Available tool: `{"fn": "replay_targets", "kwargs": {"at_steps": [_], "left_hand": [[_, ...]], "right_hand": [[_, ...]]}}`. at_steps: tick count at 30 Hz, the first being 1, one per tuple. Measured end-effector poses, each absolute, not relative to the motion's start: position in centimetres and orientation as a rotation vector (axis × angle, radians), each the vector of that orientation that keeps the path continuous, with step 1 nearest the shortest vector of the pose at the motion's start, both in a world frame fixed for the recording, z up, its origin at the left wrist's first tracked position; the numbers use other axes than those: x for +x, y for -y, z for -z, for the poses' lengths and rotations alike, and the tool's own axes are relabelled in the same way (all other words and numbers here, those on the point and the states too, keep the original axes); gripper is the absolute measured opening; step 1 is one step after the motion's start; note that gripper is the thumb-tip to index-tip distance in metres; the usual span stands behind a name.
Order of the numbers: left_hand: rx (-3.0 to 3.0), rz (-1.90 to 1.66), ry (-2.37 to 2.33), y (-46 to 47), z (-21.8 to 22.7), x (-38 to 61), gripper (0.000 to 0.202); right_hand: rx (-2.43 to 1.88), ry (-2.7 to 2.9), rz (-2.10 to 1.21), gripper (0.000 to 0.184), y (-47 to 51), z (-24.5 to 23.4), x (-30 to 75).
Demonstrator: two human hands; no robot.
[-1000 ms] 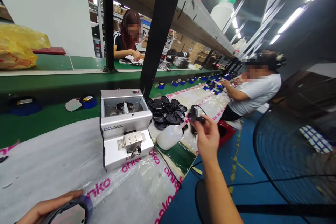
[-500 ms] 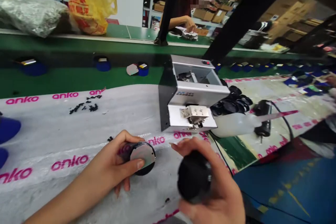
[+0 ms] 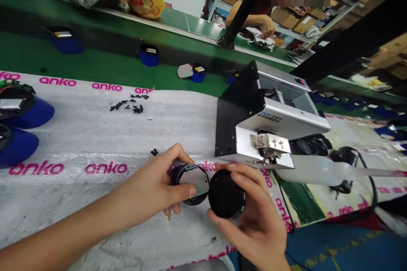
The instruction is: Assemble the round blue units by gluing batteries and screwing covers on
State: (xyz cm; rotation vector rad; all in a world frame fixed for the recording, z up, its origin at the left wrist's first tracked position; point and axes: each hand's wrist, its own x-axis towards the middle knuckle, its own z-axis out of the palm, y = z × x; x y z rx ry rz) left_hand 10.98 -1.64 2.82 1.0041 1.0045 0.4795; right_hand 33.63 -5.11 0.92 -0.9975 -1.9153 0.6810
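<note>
My left hand (image 3: 162,186) grips a round dark-rimmed part with a shiny silver face (image 3: 192,183), thumb pressed on the face, low over the white foam sheet (image 3: 79,135). My right hand (image 3: 254,216) is wrapped round a round black cap (image 3: 225,200), held right beside the silver-faced part so the two nearly touch. Both hands sit just in front of a silver metal machine (image 3: 270,127) with a small bracket at its front.
Small black screws (image 3: 127,105) lie scattered on the foam. Blue round holders (image 3: 22,112) stand at the left, more on the green conveyor (image 3: 95,63). A white squeeze bottle (image 3: 311,171) and a black tool with cable (image 3: 345,159) lie right. A person's hands work across the belt (image 3: 260,21).
My view has swung from the right end of the bench down to my hands. My right hand left the black tool, took up the black cap and brought it against the silver-faced part.
</note>
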Motion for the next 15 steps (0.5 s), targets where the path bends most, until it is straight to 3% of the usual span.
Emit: {"fn": "replay_targets", "kwargs": {"at_steps": [15], "left_hand": [[0.976,-0.526,-0.994,1.8,-3.0,11.0,0.028]], "right_hand": [[-0.98,2.107,-0.662,0.067,4.8,-2.8,33.4]]}}
